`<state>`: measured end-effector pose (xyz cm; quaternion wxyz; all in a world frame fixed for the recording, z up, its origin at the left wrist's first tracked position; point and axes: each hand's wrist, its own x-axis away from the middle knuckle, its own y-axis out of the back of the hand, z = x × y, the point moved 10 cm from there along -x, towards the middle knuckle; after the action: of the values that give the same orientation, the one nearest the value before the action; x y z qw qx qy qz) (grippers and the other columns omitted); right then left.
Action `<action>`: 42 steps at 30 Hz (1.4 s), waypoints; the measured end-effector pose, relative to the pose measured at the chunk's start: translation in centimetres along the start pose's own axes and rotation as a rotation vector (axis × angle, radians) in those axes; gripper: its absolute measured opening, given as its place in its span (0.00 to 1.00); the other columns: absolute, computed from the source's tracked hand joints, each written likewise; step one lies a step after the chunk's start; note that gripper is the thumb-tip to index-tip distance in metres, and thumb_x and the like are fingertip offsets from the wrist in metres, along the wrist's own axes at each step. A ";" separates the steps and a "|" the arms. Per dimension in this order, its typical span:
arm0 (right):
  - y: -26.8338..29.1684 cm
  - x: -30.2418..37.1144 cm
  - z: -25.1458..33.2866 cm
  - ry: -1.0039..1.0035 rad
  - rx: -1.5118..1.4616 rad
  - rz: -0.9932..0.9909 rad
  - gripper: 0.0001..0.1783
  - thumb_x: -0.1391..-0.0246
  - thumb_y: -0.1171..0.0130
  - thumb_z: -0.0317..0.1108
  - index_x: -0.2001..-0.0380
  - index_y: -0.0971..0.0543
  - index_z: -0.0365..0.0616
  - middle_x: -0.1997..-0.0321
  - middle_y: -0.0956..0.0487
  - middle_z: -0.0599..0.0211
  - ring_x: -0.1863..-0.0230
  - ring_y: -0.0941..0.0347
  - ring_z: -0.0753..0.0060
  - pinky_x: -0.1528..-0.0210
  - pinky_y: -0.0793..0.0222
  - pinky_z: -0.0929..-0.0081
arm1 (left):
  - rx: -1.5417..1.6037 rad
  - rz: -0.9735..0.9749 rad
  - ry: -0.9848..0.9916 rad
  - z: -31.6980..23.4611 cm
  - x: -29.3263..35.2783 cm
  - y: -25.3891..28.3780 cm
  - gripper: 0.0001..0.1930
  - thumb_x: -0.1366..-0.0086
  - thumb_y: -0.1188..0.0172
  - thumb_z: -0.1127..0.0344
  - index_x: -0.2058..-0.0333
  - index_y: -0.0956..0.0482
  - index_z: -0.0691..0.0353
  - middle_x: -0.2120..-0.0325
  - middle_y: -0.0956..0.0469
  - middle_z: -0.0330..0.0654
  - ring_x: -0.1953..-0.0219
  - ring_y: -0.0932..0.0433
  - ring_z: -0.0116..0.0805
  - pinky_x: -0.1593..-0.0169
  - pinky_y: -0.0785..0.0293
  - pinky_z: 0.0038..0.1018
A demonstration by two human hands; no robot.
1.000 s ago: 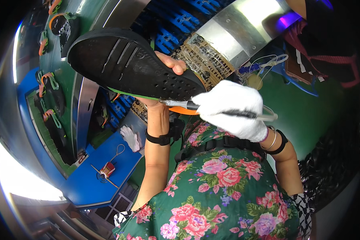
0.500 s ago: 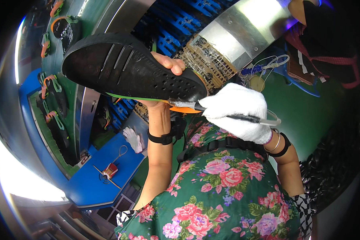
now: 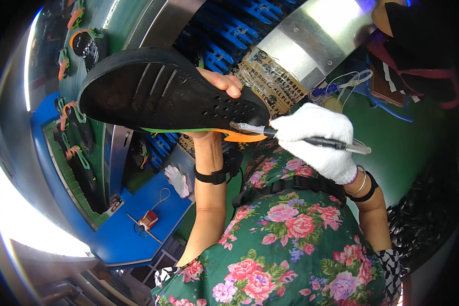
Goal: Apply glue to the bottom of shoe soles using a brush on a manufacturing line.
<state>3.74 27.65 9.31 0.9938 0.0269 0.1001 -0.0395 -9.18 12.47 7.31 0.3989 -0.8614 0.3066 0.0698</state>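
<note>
A black shoe sole (image 3: pixel 137 97) with slits and small holes is held up tilted, with green and orange strap material (image 3: pixel 245 137) along its lower edge. My bare left hand (image 3: pixel 222 81) grips it around the narrower end; some fingers curl over the top edge and the rest are hidden behind. My right hand (image 3: pixel 316 137), in a white glove, is closed around a black-handled brush (image 3: pixel 254 128) with a clear tube at its back end. The brush's pale, wet-looking tip touches the sole near the lower edge, just above the orange strap.
Similar soles with orange and green straps (image 3: pixel 86 48) lie along a green conveyor at left. On a blue table (image 3: pixel 122 239) are a white glove (image 3: pixel 177 181) and a small red container (image 3: pixel 148 219) with sticks. Blue racks (image 3: pixel 224 46), a metal panel (image 3: pixel 311 46) and taped cardboard (image 3: pixel 265 76) stand beyond.
The brush tip has moved from the sole's lower edge slightly up and right onto its surface. The sole has tilted a little, and the orange strap shows more fully.
</note>
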 end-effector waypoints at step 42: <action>1.2 1.4 4.1 0.269 0.184 0.106 0.11 0.62 0.28 0.25 0.69 0.12 0.46 0.60 0.13 0.60 0.62 0.17 0.60 0.59 0.23 0.66 | 0.129 0.039 0.079 4.0 -0.1 -0.4 0.43 0.35 0.49 0.29 0.52 0.25 0.74 0.61 0.21 0.57 0.61 0.19 0.49 0.54 0.26 0.44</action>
<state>6.00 28.52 13.05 0.9655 0.1282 0.2266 0.0081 -8.49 15.63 4.95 0.4397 -0.8298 0.3428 0.0237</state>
